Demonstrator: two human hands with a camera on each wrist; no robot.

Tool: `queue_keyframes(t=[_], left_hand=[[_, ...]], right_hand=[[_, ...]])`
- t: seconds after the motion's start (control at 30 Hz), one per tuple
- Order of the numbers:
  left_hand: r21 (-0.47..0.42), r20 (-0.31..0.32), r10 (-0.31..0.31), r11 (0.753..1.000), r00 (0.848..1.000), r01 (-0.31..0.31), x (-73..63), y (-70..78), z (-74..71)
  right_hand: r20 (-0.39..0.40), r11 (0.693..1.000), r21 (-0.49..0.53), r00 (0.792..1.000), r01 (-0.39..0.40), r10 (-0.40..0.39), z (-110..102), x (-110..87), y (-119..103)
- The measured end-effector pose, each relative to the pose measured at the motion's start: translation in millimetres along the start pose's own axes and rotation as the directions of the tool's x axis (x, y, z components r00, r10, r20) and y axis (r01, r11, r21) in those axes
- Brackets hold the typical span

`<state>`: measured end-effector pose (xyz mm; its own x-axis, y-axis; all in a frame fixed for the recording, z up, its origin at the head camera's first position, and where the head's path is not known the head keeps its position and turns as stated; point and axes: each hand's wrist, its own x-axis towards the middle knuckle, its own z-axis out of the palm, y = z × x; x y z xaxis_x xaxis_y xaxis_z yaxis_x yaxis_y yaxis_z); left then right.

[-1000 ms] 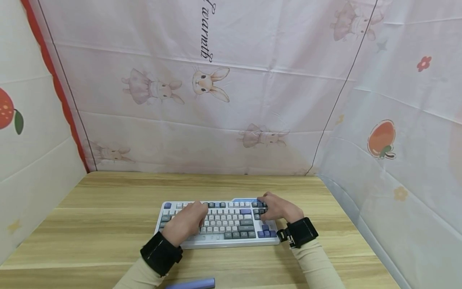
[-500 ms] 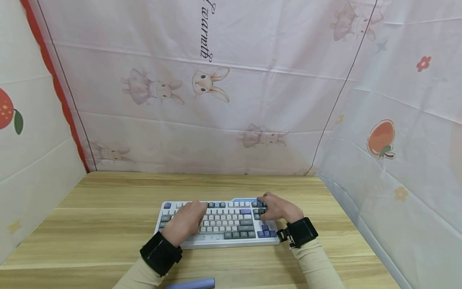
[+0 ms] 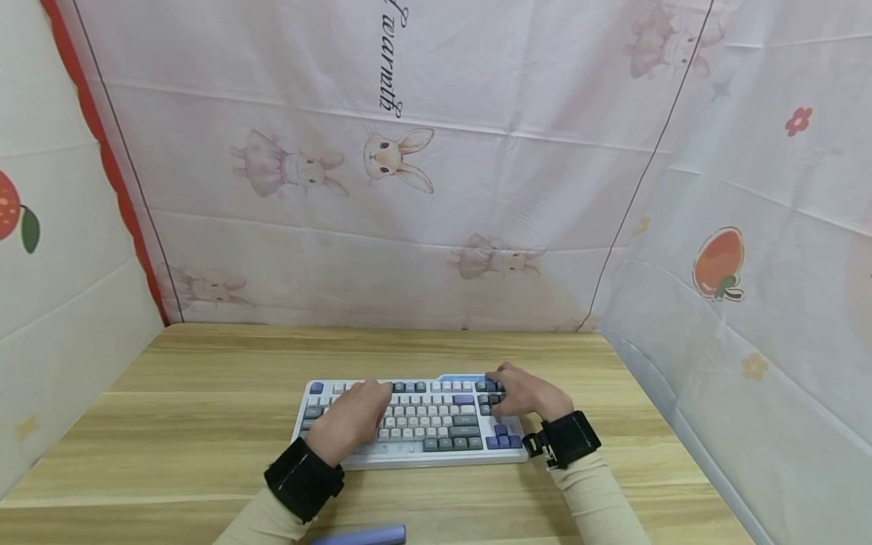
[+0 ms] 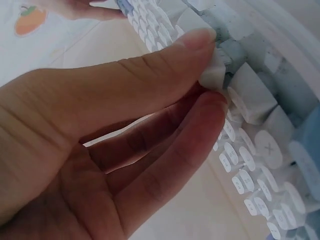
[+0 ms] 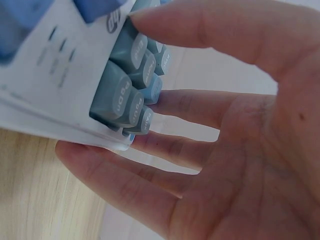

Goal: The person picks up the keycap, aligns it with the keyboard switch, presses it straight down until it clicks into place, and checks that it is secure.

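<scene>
A white keyboard (image 3: 409,421) with white, grey and blue-purple keycaps lies on the wooden table. My left hand (image 3: 350,418) is over its left half. In the left wrist view, thumb and a finger pinch a white keycap (image 4: 213,74) near the keyboard's edge. Bare switches (image 4: 232,52) show beside that keycap. At the far right corner, my right hand (image 3: 527,392) holds the keyboard. Its thumb touches the grey keys (image 5: 131,47) in the right wrist view, while the other fingers lie along the far and side edges.
A long blue-purple bar (image 3: 361,536) lies near the table's front edge, partly out of frame. Wood-grain table (image 3: 204,409) surrounds the keyboard. Printed cloth (image 3: 409,227) hangs behind the table and along both sides. Each wrist wears a black band (image 3: 303,479).
</scene>
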<state>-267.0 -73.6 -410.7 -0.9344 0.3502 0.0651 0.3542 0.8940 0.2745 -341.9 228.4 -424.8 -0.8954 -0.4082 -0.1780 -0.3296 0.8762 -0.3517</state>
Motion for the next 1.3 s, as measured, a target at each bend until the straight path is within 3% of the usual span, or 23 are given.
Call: queue_keyframes(t=[0.43,0.77,1.0,1.3], left_hand=[[-0.020,-0.006,0.009,1.000,1.000,-0.009,-1.5,0.0,-1.5],[-0.008,-0.069,0.031,0.999,0.997,-0.032,-1.1,-1.3,0.6],[-0.033,-0.053,-0.001,0.999,0.999,-0.001,-2.1,-2.6,-0.8],[-0.009,-0.014,0.004,1.000,1.000,-0.005,-1.5,-2.3,-2.0]], right_hand=[[0.008,1.000,-0.004,1.000,0.002,-0.002,-0.2,-1.3,-0.4],[0.003,1.000,0.001,1.000,-0.004,0.004,-0.2,-0.8,-0.4],[0.008,1.000,0.001,1.000,-0.001,0.001,-0.7,-1.4,-1.0],[0.011,1.000,-0.002,1.000,-0.006,0.006,-1.3,-1.8,-2.1]])
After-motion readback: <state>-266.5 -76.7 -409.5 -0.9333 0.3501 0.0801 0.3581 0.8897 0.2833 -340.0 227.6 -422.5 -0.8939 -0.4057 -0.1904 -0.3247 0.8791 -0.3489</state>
